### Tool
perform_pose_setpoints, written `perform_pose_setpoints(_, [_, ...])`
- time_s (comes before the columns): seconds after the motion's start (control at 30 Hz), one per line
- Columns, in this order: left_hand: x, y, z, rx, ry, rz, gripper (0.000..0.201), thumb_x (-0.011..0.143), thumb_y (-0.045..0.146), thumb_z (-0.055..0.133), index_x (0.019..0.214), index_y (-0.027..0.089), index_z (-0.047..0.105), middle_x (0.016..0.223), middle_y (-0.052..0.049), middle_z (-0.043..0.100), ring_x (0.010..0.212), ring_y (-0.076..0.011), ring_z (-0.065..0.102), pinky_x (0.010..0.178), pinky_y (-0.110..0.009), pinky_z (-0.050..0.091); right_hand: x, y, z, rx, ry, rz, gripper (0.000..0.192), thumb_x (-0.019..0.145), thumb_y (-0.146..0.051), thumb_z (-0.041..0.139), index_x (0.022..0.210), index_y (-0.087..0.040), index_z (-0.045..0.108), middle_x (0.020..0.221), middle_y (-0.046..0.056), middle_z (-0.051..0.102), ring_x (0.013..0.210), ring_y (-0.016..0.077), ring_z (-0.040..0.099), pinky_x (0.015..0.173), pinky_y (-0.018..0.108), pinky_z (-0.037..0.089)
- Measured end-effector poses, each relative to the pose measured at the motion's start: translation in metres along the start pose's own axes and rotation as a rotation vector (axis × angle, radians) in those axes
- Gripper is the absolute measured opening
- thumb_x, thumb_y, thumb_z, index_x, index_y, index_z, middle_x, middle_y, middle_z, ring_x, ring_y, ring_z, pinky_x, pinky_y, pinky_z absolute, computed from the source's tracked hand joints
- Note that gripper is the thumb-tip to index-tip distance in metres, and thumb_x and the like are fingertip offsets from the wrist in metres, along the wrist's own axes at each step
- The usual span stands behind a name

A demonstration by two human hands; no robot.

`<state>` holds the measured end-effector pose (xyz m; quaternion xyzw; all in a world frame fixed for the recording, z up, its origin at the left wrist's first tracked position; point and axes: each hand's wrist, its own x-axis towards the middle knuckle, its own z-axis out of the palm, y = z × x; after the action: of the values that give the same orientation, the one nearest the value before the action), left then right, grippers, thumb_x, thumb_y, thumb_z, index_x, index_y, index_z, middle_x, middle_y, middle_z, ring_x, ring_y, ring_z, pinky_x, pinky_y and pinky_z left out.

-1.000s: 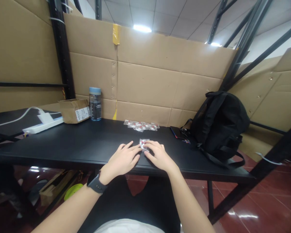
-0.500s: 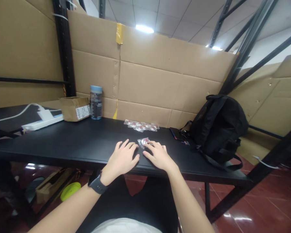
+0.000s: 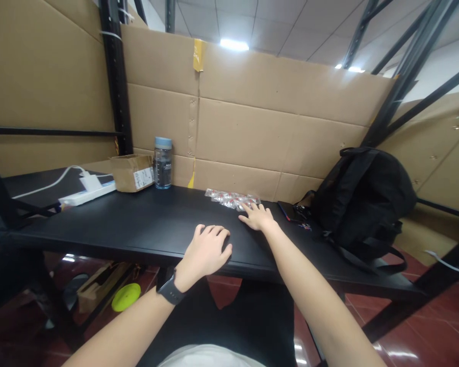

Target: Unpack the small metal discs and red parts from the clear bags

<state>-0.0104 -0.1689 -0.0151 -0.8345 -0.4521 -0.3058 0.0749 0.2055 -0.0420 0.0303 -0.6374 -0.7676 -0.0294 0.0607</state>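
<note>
"Reaching forward with the right hand [image 3: 257,216] now, away from the spot beside the left hand [image 3: 207,251]. Stopping where?"

"Stopping at the near right edge of a shiny, red-marked row of small clear plastic packets [image 3: 229,199] — lying at the back of the flat black tabletop [image 3: 137,224], near the foot of the tall brown cardboard panel [image 3: 245,132]."

"Seeing any loose packet between the hands?"

"Not any more. Seeing one there half a second ago, at the right fingertips; finding none there now. Probably moved up to the row, judging by the reach, but not to be picked out for certain among the others."

"Adding up to what, then?"

"Suggesting one more packet put with the rest."

"Pinching it, or merely touching?"

"Impossible to tell — showing mainly the back of the right hand, with thumb set apart, fingers stretched over or against the nearest packets, and tips too small to read."

"And with the left?"

"Holding nothing visible. Resting near the front edge, fingers loosely bent, thumb apart, much as before, well apart from the row."
</note>
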Motion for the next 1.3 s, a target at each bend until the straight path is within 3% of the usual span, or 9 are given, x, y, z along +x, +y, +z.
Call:
perform_pose_setpoints(0.07, [0.001, -0.002, -0.001, -0.003, -0.019, -0.002, 0.030, 0.099, 0.037, 0.048, 0.118, 0.024, 0.066, 0.122, -0.010, 0.070, 0.115, -0.0295, 0.061, 0.102, -0.048, 0.036, -0.031, 0.004, -0.001, 0.009, 0.065, 0.006, 0.070, 0.097, -0.064, 0.047, 0.157, -0.031, 0.040, 0.160, 0.018, 0.040, 0.143, 0.0455, 0.039, 0.111, 0.069, 0.026])
perform_pose_setpoints(0.17, [0.003, -0.018, -0.005, -0.034, -0.110, 0.019, 0.034, 0.099, 0.043, 0.048, 0.125, 0.029, 0.066, 0.130, -0.009, 0.068, 0.116, -0.0280, 0.063, 0.098, -0.044, 0.041, -0.093, 0.011, 0.004, 0.073, 0.052, -0.080, 0.068, 0.097, -0.069, 0.042, 0.153, -0.031, 0.048, 0.157, 0.016, 0.046, 0.136, 0.0429, 0.050, 0.111, 0.066, 0.029])
perform_pose_setpoints(0.23, [0.005, -0.036, -0.006, -0.048, -0.172, 0.006, 0.038, 0.099, 0.047, 0.047, 0.130, 0.034, 0.064, 0.141, -0.006, 0.063, 0.128, -0.0284, 0.058, 0.103, -0.045, 0.040, -0.130, 0.016, 0.013, 0.118, 0.030, -0.103, 0.066, 0.098, -0.071, 0.038, 0.153, -0.036, 0.047, 0.160, 0.011, 0.042, 0.145, 0.0416, 0.040, 0.112, 0.065, 0.030])
perform_pose_setpoints(0.33, [0.005, -0.062, -0.008, -0.003, -0.181, -0.142, 0.046, 0.099, 0.054, 0.045, 0.137, 0.034, 0.062, 0.151, -0.008, 0.055, 0.142, -0.0338, 0.046, 0.110, -0.053, 0.034, -0.161, 0.019, 0.026, 0.105, 0.117, -0.043, 0.060, 0.102, -0.064, 0.030, 0.155, -0.039, 0.043, 0.164, 0.004, 0.037, 0.152, 0.0362, 0.030, 0.117, 0.062, 0.025])
perform_pose_setpoints(0.43, [0.005, -0.075, -0.009, 0.027, -0.229, -0.178, 0.052, 0.100, 0.057, 0.040, 0.142, 0.033, 0.058, 0.154, -0.007, 0.051, 0.145, -0.0338, 0.041, 0.114, -0.053, 0.031, -0.168, 0.017, 0.029, 0.063, 0.105, -0.003, 0.059, 0.103, -0.063, 0.027, 0.155, -0.040, 0.041, 0.165, 0.000, 0.034, 0.154, 0.0335, 0.027, 0.120, 0.059, 0.023])
perform_pose_setpoints(0.63, [0.007, -0.078, -0.007, 0.064, -0.282, -0.161, 0.056, 0.100, 0.059, 0.035, 0.145, 0.031, 0.055, 0.156, -0.006, 0.050, 0.145, -0.0324, 0.041, 0.116, -0.049, 0.031, -0.167, 0.010, 0.023, 0.000, 0.083, 0.023, 0.062, 0.103, -0.065, 0.021, 0.156, -0.038, 0.039, 0.166, -0.003, 0.032, 0.155, 0.0295, 0.025, 0.122, 0.054, 0.023])
perform_pose_setpoints(1.3, [0.007, -0.084, -0.001, 0.076, -0.277, -0.140, 0.056, 0.100, 0.059, 0.035, 0.144, 0.031, 0.055, 0.154, -0.007, 0.051, 0.143, -0.0323, 0.043, 0.116, -0.050, 0.033, -0.170, 0.011, 0.023, -0.007, 0.100, 0.019, 0.060, 0.104, -0.062, 0.022, 0.155, -0.037, 0.042, 0.165, -0.001, 0.034, 0.154, 0.0296, 0.027, 0.122, 0.053, 0.024])
